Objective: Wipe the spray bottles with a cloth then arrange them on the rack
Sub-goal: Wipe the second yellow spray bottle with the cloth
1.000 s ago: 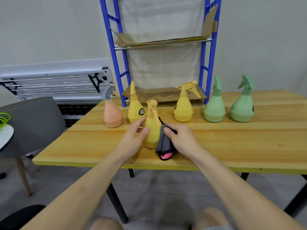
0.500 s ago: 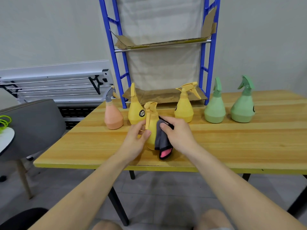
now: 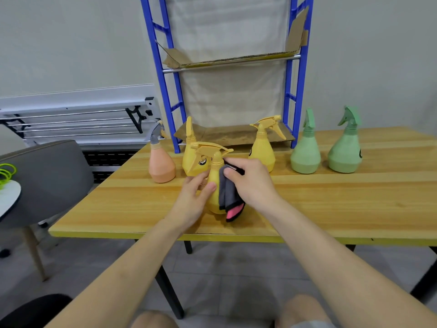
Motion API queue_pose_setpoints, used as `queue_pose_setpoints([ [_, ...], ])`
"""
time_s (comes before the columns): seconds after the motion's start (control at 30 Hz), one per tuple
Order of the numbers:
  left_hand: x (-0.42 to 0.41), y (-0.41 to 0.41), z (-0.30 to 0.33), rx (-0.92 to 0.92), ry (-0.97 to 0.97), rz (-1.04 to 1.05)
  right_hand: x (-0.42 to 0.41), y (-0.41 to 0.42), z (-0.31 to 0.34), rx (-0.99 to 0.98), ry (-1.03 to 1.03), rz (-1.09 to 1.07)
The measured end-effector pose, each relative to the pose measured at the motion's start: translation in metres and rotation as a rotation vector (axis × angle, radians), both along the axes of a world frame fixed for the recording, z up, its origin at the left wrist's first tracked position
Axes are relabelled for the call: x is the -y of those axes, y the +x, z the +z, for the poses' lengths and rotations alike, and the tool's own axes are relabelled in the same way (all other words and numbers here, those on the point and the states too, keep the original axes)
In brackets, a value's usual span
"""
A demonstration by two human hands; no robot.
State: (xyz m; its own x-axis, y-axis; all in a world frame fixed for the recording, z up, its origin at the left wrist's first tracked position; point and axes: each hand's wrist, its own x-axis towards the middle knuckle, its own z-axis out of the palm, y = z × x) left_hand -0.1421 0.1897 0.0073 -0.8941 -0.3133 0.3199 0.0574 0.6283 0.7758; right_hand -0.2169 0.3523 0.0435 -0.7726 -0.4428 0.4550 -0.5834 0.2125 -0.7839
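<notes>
A yellow spray bottle [image 3: 214, 176] stands near the table's front edge, its trigger head turned to the left. My left hand [image 3: 194, 200] grips its body from the left. My right hand [image 3: 250, 183] presses a grey and pink cloth [image 3: 228, 197] against its right side. Behind it stand a peach bottle [image 3: 160, 165], two more yellow bottles [image 3: 192, 157] [image 3: 262, 150] and two green bottles [image 3: 305, 152] [image 3: 345, 150]. The blue rack [image 3: 296, 91] rises at the table's back, with cardboard on both its shelves.
The wooden table [image 3: 331, 204] spreads to the right of my hands. A grey chair [image 3: 47, 176] stands at the left beside a white round table [image 3: 8, 197]. A folded white metal frame [image 3: 78, 114] leans on the wall behind.
The bottle has been turned, so its trigger head now points left. My right hand with the cloth has moved up the bottle's side toward its neck.
</notes>
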Motion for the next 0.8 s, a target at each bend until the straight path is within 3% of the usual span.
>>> queue_pose_setpoints([
  [0.13,-0.001,0.003,0.004,0.013,-0.024,0.014,-0.008,0.002,-0.009,0.035,-0.001,0.023],
  [0.37,-0.004,0.009,0.004,0.013,0.053,0.003,-0.022,-0.007,-0.036,0.141,0.224,0.002],
  [0.67,-0.009,0.010,0.009,0.051,-0.019,-0.010,-0.003,0.000,0.005,0.022,0.011,-0.011],
  [0.8,-0.005,0.011,0.011,0.084,-0.020,-0.059,-0.007,0.004,-0.009,0.041,0.006,0.011],
])
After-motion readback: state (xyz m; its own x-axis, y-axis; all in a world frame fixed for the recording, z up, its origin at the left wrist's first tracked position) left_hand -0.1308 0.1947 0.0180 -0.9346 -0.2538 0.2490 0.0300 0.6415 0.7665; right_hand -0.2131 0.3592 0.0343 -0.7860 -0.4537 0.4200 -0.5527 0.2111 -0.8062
